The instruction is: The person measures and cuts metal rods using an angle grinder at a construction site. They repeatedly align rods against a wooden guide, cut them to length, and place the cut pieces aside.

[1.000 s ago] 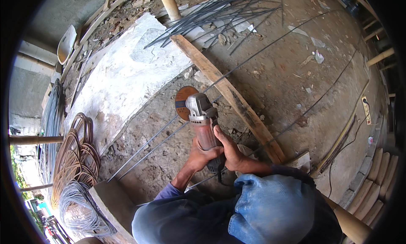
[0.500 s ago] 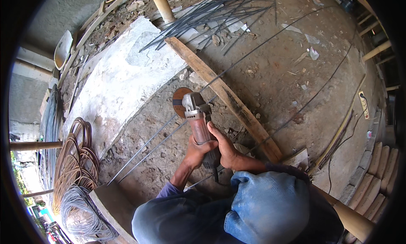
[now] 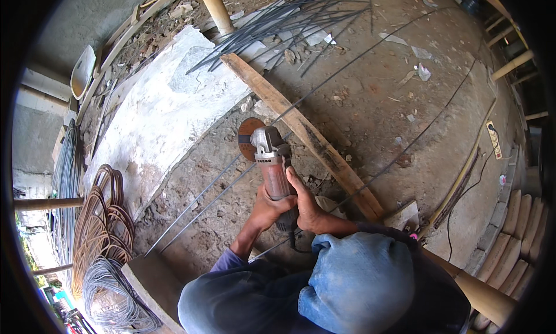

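An angle grinder (image 3: 274, 174) with a red and dark body and a silver head is held between both my hands over the ground. Its brown cutting disc (image 3: 250, 130) shows at the far left end of the head. My left hand (image 3: 267, 211) wraps round the body from the left. From the right, my right hand (image 3: 311, 209) grips its rear part, thumb pointing forward along the side; some fingers are hidden. Thin steel rods (image 3: 200, 198) pass diagonally beneath the grinder head. I cannot tell whether the disc touches them.
A wooden plank (image 3: 307, 134) lies under the rods. Farther off is a pile of cut rods (image 3: 272, 24) beside a bamboo post (image 3: 215, 9). Coiled brown rods (image 3: 104, 212) and a wire coil (image 3: 113, 293) lie left. A power strip (image 3: 494, 140) with a cable is at right.
The view has shifted slightly, so most surroundings sit a little farther left. Both hands keep the same grip on the angle grinder, which stays over the rods.
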